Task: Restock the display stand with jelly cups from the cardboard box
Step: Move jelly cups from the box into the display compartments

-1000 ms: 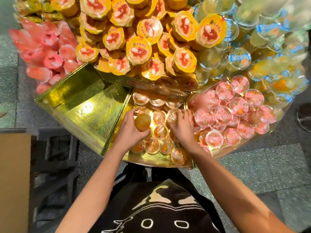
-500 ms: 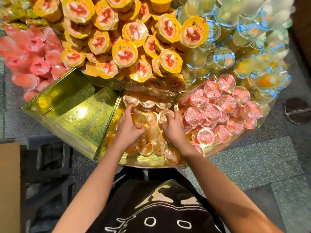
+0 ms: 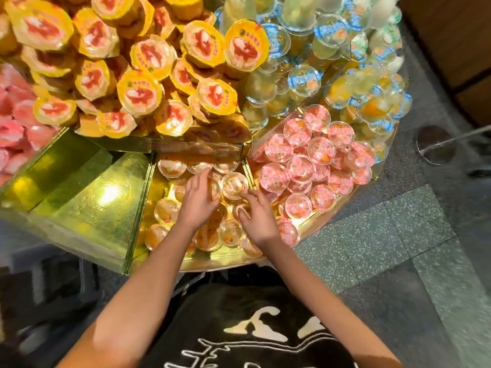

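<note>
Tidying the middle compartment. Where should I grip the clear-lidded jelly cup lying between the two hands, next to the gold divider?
Probably pinch the jelly cup by its round rim, coming straight down from above. Its lid faces up, while neighbouring cups, the gold divider and the left hand crowd its sides. The right hand is nearest.

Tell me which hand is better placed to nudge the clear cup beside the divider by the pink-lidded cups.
Right: the right hand lies nearest, its forefinger at the clear cup; the left hand covers neighbouring cups.
</note>
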A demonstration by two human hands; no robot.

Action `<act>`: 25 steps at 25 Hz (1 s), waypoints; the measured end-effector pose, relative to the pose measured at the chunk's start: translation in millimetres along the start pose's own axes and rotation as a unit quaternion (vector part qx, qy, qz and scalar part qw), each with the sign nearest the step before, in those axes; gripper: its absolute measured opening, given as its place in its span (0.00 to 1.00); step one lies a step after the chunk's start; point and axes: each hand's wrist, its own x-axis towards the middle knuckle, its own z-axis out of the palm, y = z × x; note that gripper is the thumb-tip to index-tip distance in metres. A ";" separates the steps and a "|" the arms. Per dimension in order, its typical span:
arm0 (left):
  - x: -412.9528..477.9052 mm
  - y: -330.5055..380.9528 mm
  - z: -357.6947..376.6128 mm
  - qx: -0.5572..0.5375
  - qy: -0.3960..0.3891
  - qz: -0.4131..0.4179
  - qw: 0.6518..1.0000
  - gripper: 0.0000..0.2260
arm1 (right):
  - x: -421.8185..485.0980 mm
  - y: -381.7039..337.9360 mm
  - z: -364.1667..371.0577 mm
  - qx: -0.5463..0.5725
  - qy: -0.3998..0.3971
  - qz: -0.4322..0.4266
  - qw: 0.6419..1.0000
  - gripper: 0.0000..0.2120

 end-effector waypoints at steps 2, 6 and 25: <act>0.1 -5.3 7.3 0.014 0.014 0.002 1.000 0.35 | -0.9 2.8 0.2 0.003 -0.012 0.010 1.000 0.20; -7.6 -16.1 18.3 0.022 0.028 -0.033 0.999 0.32 | 0.3 6.3 2.6 0.016 -0.026 0.018 0.999 0.20; -47.2 -1.8 -8.3 -0.025 0.114 -0.080 0.990 0.29 | -10.5 2.2 -0.8 -0.063 -0.013 -0.034 0.997 0.28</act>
